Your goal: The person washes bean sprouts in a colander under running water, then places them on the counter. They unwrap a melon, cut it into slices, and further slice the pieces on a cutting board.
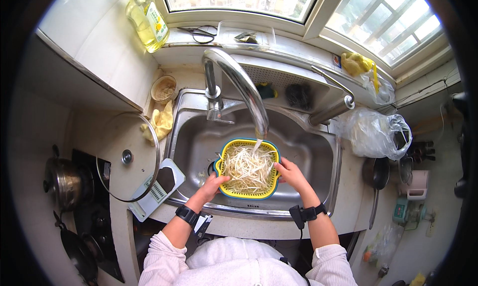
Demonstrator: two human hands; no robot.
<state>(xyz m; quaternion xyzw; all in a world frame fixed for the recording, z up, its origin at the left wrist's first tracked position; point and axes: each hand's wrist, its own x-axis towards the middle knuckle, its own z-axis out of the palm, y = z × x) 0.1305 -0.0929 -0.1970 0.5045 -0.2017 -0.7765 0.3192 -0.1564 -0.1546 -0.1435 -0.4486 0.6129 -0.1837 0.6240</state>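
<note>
A yellow plastic colander (233, 141) nested in a blue-rimmed basin (249, 197) is held in the stainless steel sink (313, 151). Bean sprouts (249, 168) fill the colander, and water runs onto them from the chrome faucet (257, 110). My left hand (211, 185) grips the left side of the rim, thumb over the edge. At the right side, my right hand (293, 174) holds the rim too, with its fingers partly hidden behind it. Both wrists wear black straps with small devices.
Left of the sink lie a grater (158, 190), a glass lid (127, 157) and a yellow cloth (162, 121). A dish soap bottle (149, 24) stands at the back left. Plastic bags (368, 132) and a pan (376, 174) are at the right.
</note>
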